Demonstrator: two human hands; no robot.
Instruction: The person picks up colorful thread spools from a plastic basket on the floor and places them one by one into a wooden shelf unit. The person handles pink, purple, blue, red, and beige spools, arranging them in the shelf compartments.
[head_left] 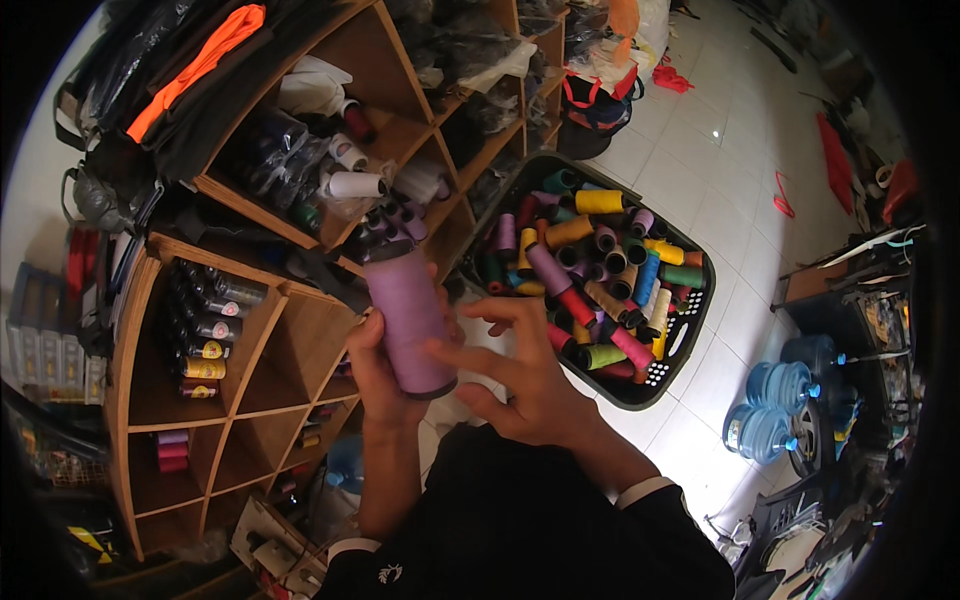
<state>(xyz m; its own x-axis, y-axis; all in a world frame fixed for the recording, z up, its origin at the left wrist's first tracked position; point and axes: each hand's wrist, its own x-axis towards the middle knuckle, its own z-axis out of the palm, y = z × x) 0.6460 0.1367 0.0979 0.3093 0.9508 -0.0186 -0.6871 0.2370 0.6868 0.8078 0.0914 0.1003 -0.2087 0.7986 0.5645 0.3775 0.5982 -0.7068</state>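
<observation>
My left hand (375,372) is wrapped round a large spool of purple thread (405,312), held tilted with its dark ends at top and bottom. My right hand (530,385) has its fingers spread, the index fingertip at the side of the spool. Whether a loose thread runs between them is too fine to see. Beyond the right hand, a dark plastic basket (628,400) is heaped with thread spools in yellow, red, green, blue, pink and purple.
To my left stand wooden cubby shelves (270,292) with spools and plastic-wrapped bundles. White floor tiles (690,420) stretch to the right, with large blue water bottles (765,432) on them. A bag (600,105) sits past the basket.
</observation>
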